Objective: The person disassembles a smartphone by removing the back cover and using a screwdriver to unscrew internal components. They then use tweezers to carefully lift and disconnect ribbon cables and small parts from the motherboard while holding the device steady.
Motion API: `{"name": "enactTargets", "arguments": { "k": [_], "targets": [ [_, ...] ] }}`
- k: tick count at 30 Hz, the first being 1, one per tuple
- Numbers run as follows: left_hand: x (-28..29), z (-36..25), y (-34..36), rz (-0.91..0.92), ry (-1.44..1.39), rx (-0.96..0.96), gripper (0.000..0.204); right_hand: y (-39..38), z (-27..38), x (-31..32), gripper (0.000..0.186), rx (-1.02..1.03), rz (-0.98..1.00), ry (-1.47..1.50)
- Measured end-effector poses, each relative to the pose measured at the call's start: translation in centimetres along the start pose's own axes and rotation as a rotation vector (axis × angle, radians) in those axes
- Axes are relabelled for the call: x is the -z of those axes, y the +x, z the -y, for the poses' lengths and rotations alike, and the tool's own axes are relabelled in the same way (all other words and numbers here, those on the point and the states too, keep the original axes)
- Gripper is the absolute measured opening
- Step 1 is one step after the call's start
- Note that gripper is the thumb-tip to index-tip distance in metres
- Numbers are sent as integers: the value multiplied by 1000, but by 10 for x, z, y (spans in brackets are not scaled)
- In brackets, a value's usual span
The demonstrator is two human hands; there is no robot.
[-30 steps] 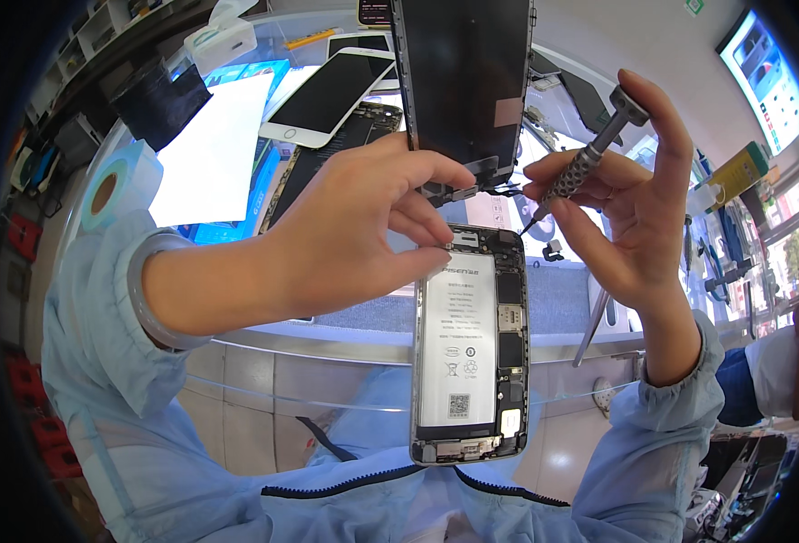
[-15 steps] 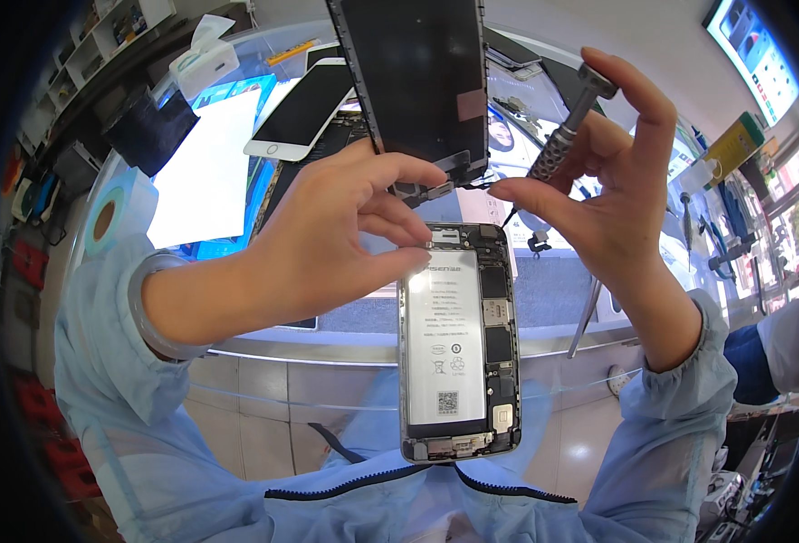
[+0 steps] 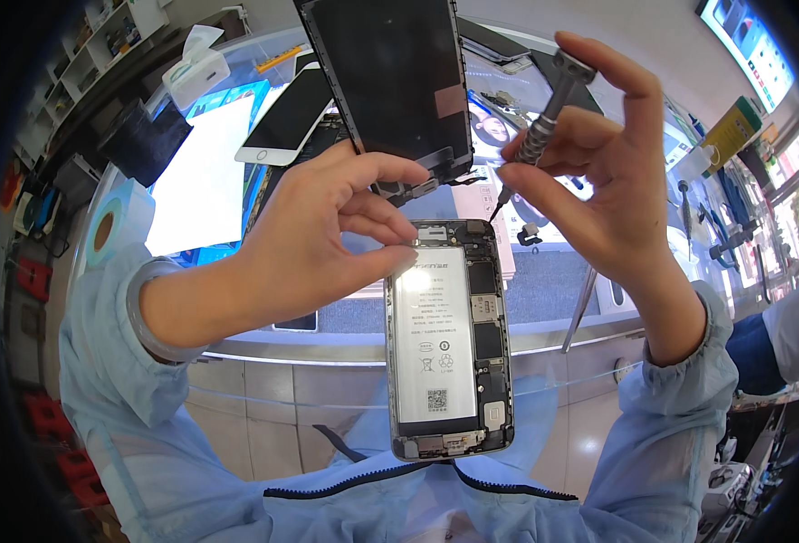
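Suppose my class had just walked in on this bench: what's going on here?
A person is working on an opened phone, its pale battery exposed. The left hand grips the phone near its upper left edge. The right hand holds a metal screwdriver, its tip at the phone's upper right corner; whether it touches is hard to tell. A dark display panel stands raised beyond the phone's top end, and a white-framed phone lies farther back, to the left.
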State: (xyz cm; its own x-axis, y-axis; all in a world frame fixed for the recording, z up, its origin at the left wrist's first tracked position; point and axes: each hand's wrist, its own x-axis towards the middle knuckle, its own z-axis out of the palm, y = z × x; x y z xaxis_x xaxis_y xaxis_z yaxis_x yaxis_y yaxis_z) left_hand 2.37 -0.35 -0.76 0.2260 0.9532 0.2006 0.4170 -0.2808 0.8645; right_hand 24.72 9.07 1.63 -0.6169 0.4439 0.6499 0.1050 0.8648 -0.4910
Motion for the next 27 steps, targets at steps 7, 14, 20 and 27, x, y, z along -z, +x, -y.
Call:
{"name": "enactTargets", "arguments": {
  "k": [7,14,20,27],
  "targets": [
    [0,2,0,-5,18,-89,54,2,-8,-7,87,186,-78,-8],
    [0,3,-1,0,19,-62,53,-2,-9,-7,81,215,-74,-49],
    [1,5,-1,-5,35,-82,52,-1,-11,-4,80,225,-50,-69],
    [1,6,-2,-6,25,-111,52,-1,-9,-6,85,176,-48,-51]
  ]
}}
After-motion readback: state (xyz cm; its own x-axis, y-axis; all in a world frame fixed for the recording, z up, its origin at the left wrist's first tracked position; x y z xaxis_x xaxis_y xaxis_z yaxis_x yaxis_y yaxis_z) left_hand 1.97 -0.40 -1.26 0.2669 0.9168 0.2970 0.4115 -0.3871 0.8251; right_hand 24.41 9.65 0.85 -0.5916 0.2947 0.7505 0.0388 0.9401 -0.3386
